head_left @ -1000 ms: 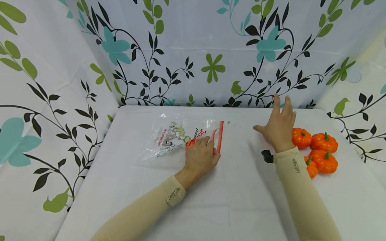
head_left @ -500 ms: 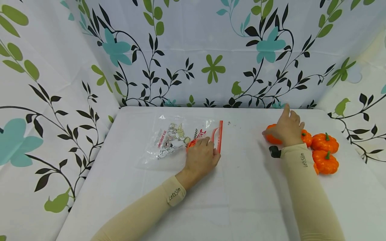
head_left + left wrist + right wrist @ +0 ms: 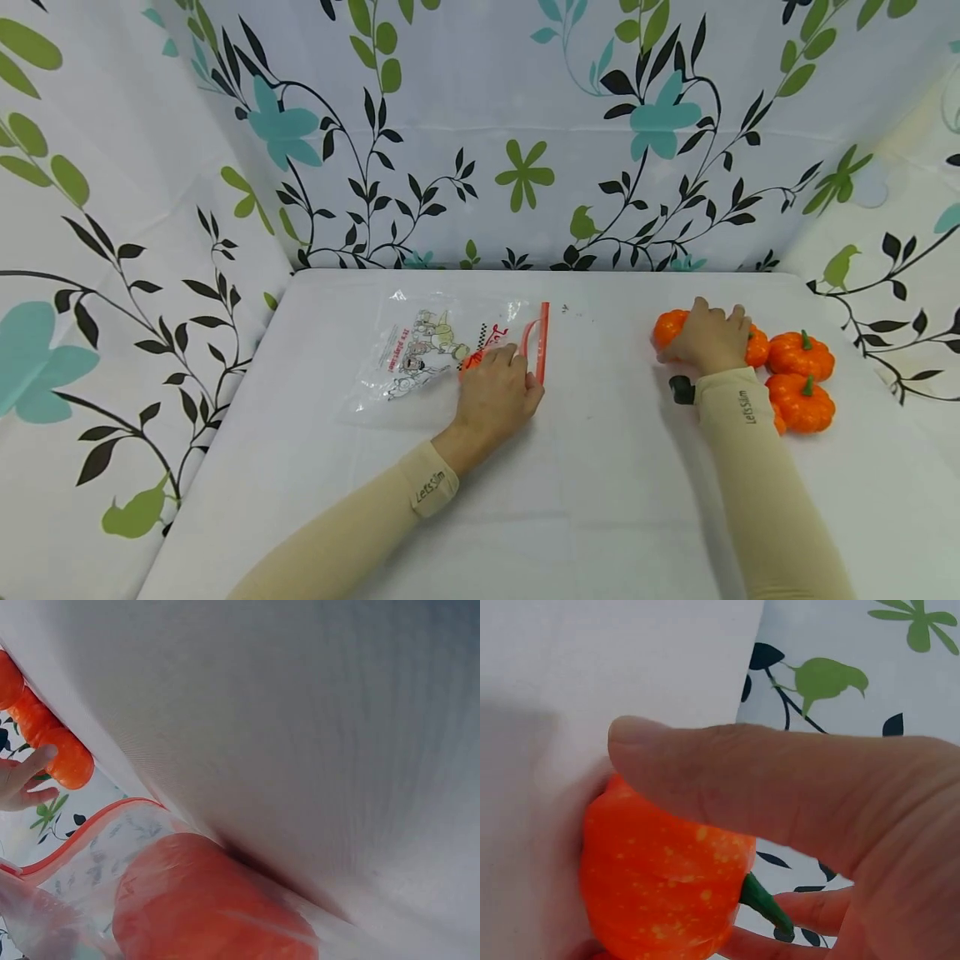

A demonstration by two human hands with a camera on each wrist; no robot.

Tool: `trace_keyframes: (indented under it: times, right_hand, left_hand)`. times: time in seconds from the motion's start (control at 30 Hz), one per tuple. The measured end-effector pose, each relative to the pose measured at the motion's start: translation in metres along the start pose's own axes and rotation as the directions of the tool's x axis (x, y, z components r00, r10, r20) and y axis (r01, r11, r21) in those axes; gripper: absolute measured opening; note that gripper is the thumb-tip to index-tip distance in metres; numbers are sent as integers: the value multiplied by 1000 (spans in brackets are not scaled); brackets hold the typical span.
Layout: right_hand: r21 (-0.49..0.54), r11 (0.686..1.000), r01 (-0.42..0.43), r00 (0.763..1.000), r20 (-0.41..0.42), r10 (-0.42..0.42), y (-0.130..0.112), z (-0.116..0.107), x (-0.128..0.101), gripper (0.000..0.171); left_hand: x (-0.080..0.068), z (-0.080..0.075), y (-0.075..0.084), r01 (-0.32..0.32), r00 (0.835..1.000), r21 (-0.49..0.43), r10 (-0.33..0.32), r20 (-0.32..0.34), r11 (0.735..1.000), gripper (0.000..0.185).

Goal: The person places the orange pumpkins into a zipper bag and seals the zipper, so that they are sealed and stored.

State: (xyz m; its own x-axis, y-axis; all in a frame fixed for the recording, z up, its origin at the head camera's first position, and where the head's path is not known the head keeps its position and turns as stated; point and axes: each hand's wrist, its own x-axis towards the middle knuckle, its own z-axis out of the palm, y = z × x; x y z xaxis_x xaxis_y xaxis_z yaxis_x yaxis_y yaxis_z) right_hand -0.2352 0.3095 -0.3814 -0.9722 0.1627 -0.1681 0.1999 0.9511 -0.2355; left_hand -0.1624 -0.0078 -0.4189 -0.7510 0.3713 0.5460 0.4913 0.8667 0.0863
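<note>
My left hand [image 3: 497,387] grips a clear zip-top bag [image 3: 386,387] near its red-edged mouth, with the bag lying on the table. Inside the bag is one small orange pumpkin [image 3: 210,907], mostly covered by that hand in the head view. Over to the right, my right hand [image 3: 707,337] holds another small orange pumpkin [image 3: 660,877], its thumb [image 3: 727,776] along one side and its fingers round the far side. The green stem [image 3: 765,900] of this pumpkin points toward the palm. It rests on the table.
Beside the right hand and forearm sit several more orange pumpkins [image 3: 802,357], one partly hidden by the sleeve. A white cloth covers the table [image 3: 600,467]. Leaf-patterned curtains [image 3: 450,125] stand along the back and both sides.
My right hand has come down from its spread pose and closed round the leftmost loose pumpkin. The left hand and bag stay in place.
</note>
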Motion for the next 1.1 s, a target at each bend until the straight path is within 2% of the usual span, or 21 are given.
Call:
trace_keyframes:
  times: [0.23,0.53,0.77,0.97,1.1]
  right_hand:
    - [-47,999,1,1000,-14,-2,0,4,-4,94]
    - [-47,999,13,1000,-5,-14,2,7,-8,91]
    - [-44,998,46,997,-57,-48,5,12,-10,81]
    - [-21,998,54,995,-84,-55,8,17,-7,85]
    - [15,996,87,992,-92,-85,7,18,-5,87]
  left_hand:
    - [-1,-1,-1,-8,1000,-5,8,-12,1000,18]
    - [-1,-2,0,-10,1000,5,10,-27,1000,17]
    - [-3,-1,1,-12,999,18,13,-33,1000,19]
    - [-3,-2,1,-13,999,13,14,-35,1000,19]
    - [-4,-3,2,-20,999,26,21,-26,999,20]
